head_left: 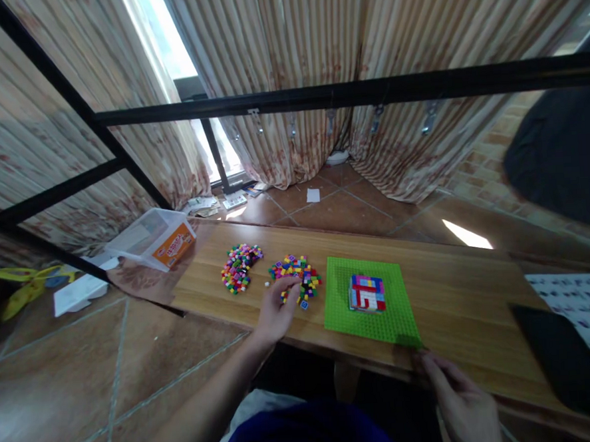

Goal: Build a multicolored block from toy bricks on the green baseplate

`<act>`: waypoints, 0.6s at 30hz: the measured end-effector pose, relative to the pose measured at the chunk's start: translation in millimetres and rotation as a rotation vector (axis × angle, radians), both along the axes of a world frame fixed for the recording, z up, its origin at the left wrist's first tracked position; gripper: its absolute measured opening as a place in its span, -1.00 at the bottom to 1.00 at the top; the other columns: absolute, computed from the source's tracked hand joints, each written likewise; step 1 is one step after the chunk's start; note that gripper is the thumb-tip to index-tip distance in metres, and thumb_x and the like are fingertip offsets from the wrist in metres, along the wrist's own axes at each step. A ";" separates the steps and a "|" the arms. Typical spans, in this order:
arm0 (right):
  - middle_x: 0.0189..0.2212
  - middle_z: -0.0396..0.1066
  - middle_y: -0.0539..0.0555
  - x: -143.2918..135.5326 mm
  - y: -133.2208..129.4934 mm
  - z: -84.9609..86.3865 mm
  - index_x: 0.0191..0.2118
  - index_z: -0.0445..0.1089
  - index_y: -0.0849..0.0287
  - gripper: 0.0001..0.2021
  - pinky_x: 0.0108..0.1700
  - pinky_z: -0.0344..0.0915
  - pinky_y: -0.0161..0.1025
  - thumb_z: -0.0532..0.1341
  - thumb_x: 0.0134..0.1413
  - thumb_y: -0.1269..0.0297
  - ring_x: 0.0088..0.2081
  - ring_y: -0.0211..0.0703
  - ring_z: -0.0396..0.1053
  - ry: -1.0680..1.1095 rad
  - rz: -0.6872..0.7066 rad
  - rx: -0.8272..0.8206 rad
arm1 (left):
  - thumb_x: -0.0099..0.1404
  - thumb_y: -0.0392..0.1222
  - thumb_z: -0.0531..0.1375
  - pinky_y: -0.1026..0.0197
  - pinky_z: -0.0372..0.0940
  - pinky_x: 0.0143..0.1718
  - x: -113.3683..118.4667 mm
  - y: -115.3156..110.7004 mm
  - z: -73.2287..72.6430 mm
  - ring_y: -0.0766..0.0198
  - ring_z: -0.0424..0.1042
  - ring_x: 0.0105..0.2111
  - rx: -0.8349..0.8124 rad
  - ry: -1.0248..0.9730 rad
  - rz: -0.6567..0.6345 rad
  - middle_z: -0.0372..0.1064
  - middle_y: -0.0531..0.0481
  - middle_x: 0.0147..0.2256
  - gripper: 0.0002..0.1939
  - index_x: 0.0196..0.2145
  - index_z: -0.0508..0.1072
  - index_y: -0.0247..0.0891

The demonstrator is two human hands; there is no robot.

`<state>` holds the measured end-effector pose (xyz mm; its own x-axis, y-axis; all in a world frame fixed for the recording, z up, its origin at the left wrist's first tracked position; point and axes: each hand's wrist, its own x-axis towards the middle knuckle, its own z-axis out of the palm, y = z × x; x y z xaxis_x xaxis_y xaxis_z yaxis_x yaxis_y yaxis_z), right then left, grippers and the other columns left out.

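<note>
My left hand (275, 312) reaches over a pile of small coloured toy bricks (305, 274) on the bench. Its thumb and forefinger come together at the near side of that pile; whether a brick is between them is too small to tell. A block built of bricks (367, 292), red, white, blue and pink on top, stands on the green baseplate (341, 318). At the baseplate's near right corner, by the bench's front edge, is my right hand (458, 398). Its fingers are closed, and what they hold, if anything, cannot be made out.
A second brick pile (238, 268) lies farther left on the wooden bench (459, 291). Beyond the bench's left end sits a clear plastic box (151, 240) with an orange label. A dark flat object (568, 357) and a printed sheet (584, 303) are at the right. A black metal bar (317, 99) crosses behind.
</note>
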<state>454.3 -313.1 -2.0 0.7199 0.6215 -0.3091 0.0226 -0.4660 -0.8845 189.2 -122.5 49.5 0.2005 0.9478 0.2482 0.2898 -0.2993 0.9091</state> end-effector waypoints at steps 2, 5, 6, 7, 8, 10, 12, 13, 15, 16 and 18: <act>-0.24 0.57 0.15 -6.2 -14.6 -9.4 -0.22 0.54 0.20 -0.44 -0.07 0.39 -0.14 0.27 -0.18 -0.20 -0.12 0.09 0.49 -0.083 0.037 -0.027 | 0.32 -0.09 0.13 0.12 0.35 -0.06 -22.7 -7.8 -10.9 0.18 0.47 -0.15 -0.017 0.046 0.069 0.51 -0.08 -0.20 -0.75 -0.17 0.50 -0.26; -0.28 0.58 0.11 -21.1 -24.8 -17.3 -0.25 0.55 0.15 -0.49 -0.15 0.42 -0.20 0.23 -0.12 -0.21 -0.17 0.05 0.51 -0.249 0.155 -0.037 | 0.31 -0.11 0.14 0.05 0.32 0.02 -42.9 -16.7 -21.9 0.14 0.45 -0.09 0.031 0.141 0.088 0.48 -0.11 -0.13 -0.76 -0.14 0.48 -0.25; -0.27 0.58 0.09 -27.4 -24.5 -17.7 -0.25 0.55 0.12 -0.51 -0.16 0.43 -0.21 0.21 -0.08 -0.20 -0.19 0.02 0.52 -0.306 0.209 -0.027 | 0.29 -0.13 0.16 0.03 0.30 0.05 -45.9 -18.7 -24.0 0.12 0.43 -0.06 0.065 0.179 0.074 0.46 -0.12 -0.10 -0.76 -0.13 0.47 -0.25; -0.25 0.57 0.08 -34.1 -22.3 -17.0 -0.24 0.55 0.10 -0.54 -0.16 0.43 -0.22 0.20 -0.04 -0.18 -0.19 0.00 0.52 -0.360 0.268 -0.004 | 0.27 -0.14 0.18 0.01 0.28 0.08 -47.4 -20.1 -25.5 0.11 0.41 -0.02 0.103 0.216 0.057 0.44 -0.14 -0.07 -0.74 -0.10 0.46 -0.24; -0.23 0.57 0.08 -41.1 -18.4 -15.3 -0.24 0.55 0.08 -0.57 -0.14 0.43 -0.22 0.18 0.01 -0.16 -0.18 -0.03 0.51 -0.414 0.326 0.032 | 0.25 -0.15 0.20 -0.02 0.26 0.11 -47.7 -21.2 -26.8 0.09 0.39 0.02 0.139 0.246 0.040 0.41 -0.15 -0.03 -0.71 -0.07 0.45 -0.24; -0.18 0.55 0.09 -54.4 -5.9 -10.1 -0.22 0.53 0.08 -0.62 -0.08 0.41 -0.19 0.13 0.11 -0.08 -0.14 -0.05 0.50 -0.535 0.422 0.132 | 0.23 -0.17 0.21 -0.06 0.23 0.15 -46.5 -22.3 -29.4 0.06 0.33 0.08 0.198 0.283 0.012 0.35 -0.17 0.05 -0.66 -0.02 0.42 -0.22; -0.14 0.53 0.11 -65.0 10.2 -4.6 -0.18 0.51 0.08 -0.66 -0.01 0.37 -0.13 0.08 0.20 0.01 -0.09 -0.05 0.47 -0.680 0.479 0.216 | 0.24 -0.17 0.21 -0.10 0.21 0.16 -45.5 -22.3 -33.2 0.04 0.30 0.11 0.225 0.292 0.000 0.31 -0.19 0.09 -0.63 0.01 0.40 -0.22; -0.11 0.51 0.12 -68.8 18.4 -2.6 -0.14 0.50 0.09 -0.67 0.03 0.34 -0.09 0.06 0.23 0.06 -0.06 -0.04 0.44 -0.759 0.492 0.237 | 0.24 -0.17 0.21 -0.11 0.21 0.16 -45.8 -22.0 -35.4 0.04 0.30 0.12 0.229 0.288 -0.013 0.29 -0.19 0.10 -0.62 0.02 0.39 -0.22; -0.04 0.47 0.13 -73.9 32.5 -1.6 -0.07 0.48 0.11 -0.69 0.09 0.28 -0.03 0.05 0.25 0.14 0.02 -0.01 0.39 -0.908 0.516 0.238 | 0.25 -0.15 0.20 -0.13 0.20 0.16 -48.3 -20.9 -40.0 0.03 0.30 0.11 0.216 0.263 -0.031 0.30 -0.20 0.09 -0.63 0.01 0.40 -0.21; -0.01 0.45 0.14 -75.6 37.6 -2.7 -0.04 0.46 0.11 -0.69 0.11 0.25 0.00 0.05 0.25 0.17 0.05 0.01 0.36 -0.974 0.525 0.216 | 0.24 -0.14 0.21 -0.14 0.20 0.16 -50.4 -20.0 -42.1 0.02 0.31 0.11 0.201 0.242 -0.034 0.31 -0.19 0.08 -0.65 -0.01 0.42 -0.21; 0.05 0.41 0.14 -78.7 43.6 -7.5 0.02 0.42 0.11 -0.68 0.11 0.23 0.04 0.07 0.24 0.19 0.10 0.05 0.31 -1.086 0.529 0.151 | 0.23 -0.10 0.21 -0.12 0.23 0.14 -55.6 -17.9 -45.8 0.02 0.34 0.08 0.162 0.188 -0.021 0.34 -0.20 0.05 -0.67 -0.05 0.44 -0.22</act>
